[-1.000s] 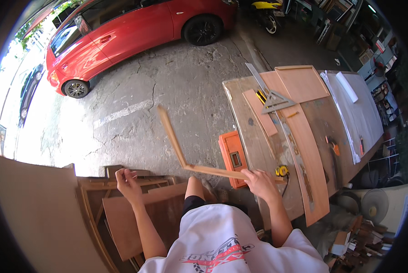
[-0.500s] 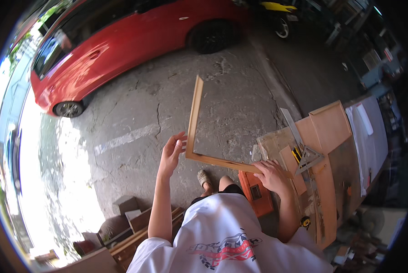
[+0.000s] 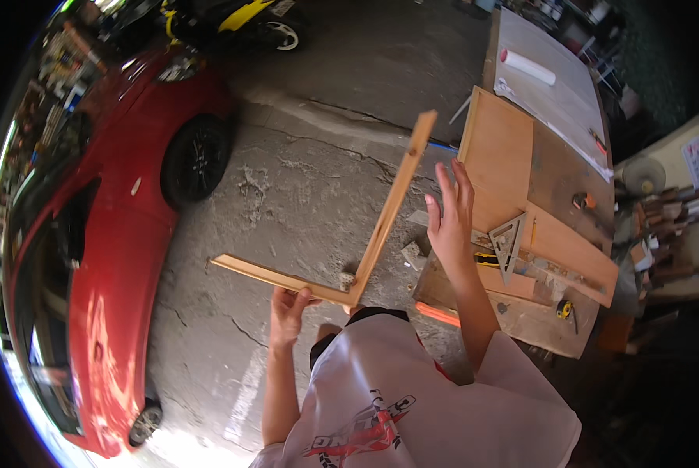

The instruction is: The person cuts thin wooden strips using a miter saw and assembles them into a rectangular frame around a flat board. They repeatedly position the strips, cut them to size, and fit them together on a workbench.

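Note:
An L-shaped wooden frame piece (image 3: 387,217), two light strips joined at a corner, hangs in the air before my body. Near that corner, my left hand (image 3: 288,310) grips the shorter-looking strip, thumb on top and fingers beneath. My right hand (image 3: 453,210) is raised beside the other strip, fingers stretched and apart, holding nothing. Just right of it lies the workbench (image 3: 568,171), with a triangular speed square (image 3: 508,243), a yellow-and-black tool (image 3: 486,259) and a pencil (image 3: 534,230) on it.
A plywood panel with a raised edge (image 3: 496,156), a tape measure (image 3: 564,309) and a white roll (image 3: 529,67) lie on the bench. A red car (image 3: 123,288) stands at left, a yellow motorcycle (image 3: 244,17) beyond. An orange object (image 3: 438,313) sits below the bench's near edge.
My view and body have turned right toward the bench. My right hand has let go of the frame piece and lifted, open. My left hand has closed on the other strip.

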Demonstrator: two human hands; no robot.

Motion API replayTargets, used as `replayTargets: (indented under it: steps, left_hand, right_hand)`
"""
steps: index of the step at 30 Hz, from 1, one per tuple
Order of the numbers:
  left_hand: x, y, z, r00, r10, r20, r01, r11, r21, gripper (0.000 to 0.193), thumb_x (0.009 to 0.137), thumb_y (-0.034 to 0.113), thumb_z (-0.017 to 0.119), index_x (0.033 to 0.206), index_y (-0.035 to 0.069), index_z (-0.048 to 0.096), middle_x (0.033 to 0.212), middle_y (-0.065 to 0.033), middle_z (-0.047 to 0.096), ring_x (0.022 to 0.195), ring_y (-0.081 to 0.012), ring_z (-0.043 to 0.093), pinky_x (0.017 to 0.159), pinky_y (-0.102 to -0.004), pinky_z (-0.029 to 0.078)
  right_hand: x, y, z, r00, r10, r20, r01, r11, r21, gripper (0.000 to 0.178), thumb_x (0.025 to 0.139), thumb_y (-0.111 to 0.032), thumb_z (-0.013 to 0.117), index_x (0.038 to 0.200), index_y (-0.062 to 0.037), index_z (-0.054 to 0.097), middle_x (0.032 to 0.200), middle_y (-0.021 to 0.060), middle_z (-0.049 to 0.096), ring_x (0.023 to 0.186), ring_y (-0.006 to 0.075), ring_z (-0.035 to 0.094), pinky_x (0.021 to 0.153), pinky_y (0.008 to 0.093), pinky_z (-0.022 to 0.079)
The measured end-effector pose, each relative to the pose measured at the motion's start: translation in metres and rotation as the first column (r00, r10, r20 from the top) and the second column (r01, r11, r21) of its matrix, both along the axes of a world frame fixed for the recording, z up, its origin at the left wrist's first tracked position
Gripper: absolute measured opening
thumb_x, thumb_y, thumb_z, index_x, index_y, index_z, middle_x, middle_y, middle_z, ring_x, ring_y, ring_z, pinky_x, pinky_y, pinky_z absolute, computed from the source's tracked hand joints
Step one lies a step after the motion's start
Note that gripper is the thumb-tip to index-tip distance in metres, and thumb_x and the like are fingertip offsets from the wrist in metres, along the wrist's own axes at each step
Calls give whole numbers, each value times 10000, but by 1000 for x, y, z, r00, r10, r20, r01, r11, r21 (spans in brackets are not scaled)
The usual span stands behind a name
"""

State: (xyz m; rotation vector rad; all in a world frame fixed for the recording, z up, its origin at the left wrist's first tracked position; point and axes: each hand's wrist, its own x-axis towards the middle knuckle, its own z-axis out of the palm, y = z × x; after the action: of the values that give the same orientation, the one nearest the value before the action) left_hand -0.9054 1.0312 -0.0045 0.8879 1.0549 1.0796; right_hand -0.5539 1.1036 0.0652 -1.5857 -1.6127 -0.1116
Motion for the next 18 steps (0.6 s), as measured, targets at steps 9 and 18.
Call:
replayTargets:
  steps: [9, 18]
  left_hand:
    - [62, 183, -12, 967, -234, 105, 241, 968, -67, 216, 1032, 76, 642, 1218, 13, 551, 1075, -85, 679, 972, -189, 706, 867, -378, 635]
    - [64, 439, 12, 927, -358, -113, 375, 903, 210, 241, 1069, 221, 620, 1221, 37, 588, 1027, -46, 656, 916, -163, 663, 811, -341, 579]
  right_hand:
    - [-39, 56, -39, 833, -359, -421, 324, 933, -154, 626, 1058, -285, 605, 1523, 51, 354, 1482, 289, 427, 1371, 413, 450, 1146, 480, 379]
    - [25, 94, -84, 566, -783, -258, 688, 621, -375, 365, 1024, -223, 644, 1290, 20, 585, 1194, 226, 635, 1123, 370, 600, 950, 467, 493]
